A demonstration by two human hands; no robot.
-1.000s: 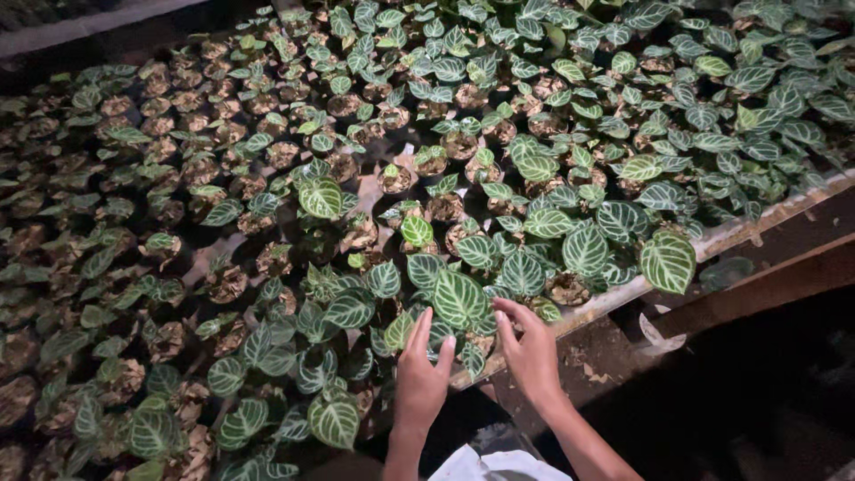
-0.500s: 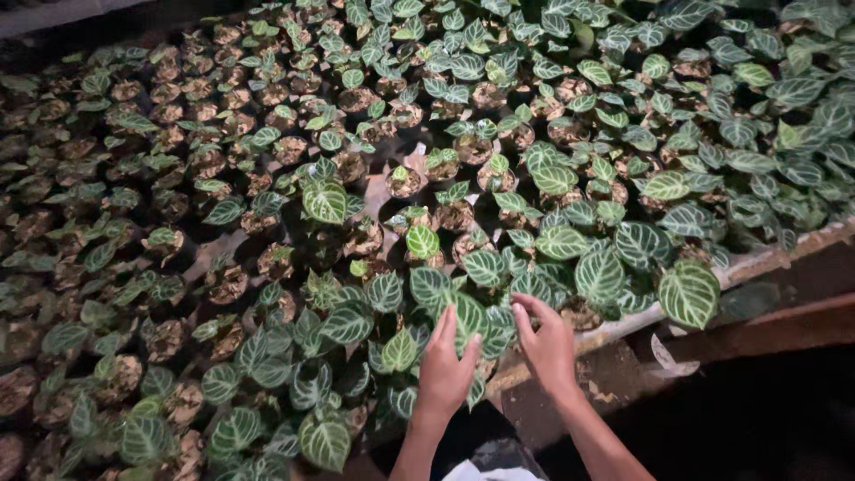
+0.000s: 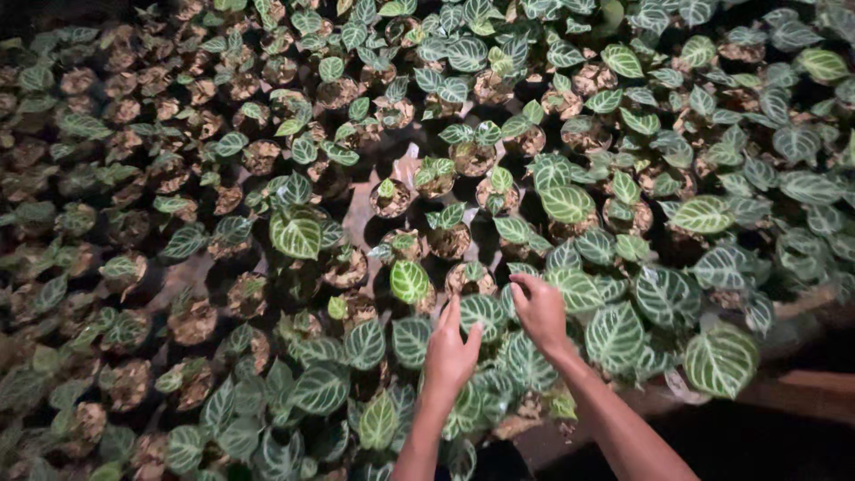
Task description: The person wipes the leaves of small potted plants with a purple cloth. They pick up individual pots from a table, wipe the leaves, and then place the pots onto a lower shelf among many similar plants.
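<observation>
My left hand (image 3: 451, 347) reaches out over a bed of small potted plants with dark green, white-veined leaves, its fingers spread and holding nothing. My right hand (image 3: 538, 308) hovers just to its right, fingers curled down toward the leaves. Between and just beyond the two hands sits a small pot (image 3: 467, 280) with a young plant and a bright green leaf (image 3: 409, 281) to its left. Both hands are above the foliage; whether the right fingertips touch a leaf I cannot tell.
Many small black pots (image 3: 193, 322) filled with brown soil cover the bench in rows, with sparser plants on the left. Larger leaves (image 3: 720, 359) crowd the right. The wooden bench edge (image 3: 806, 392) runs along the lower right.
Both hands have advanced farther over the plants, toward the small pots in the middle. The view has shifted so the bench edge lies lower right.
</observation>
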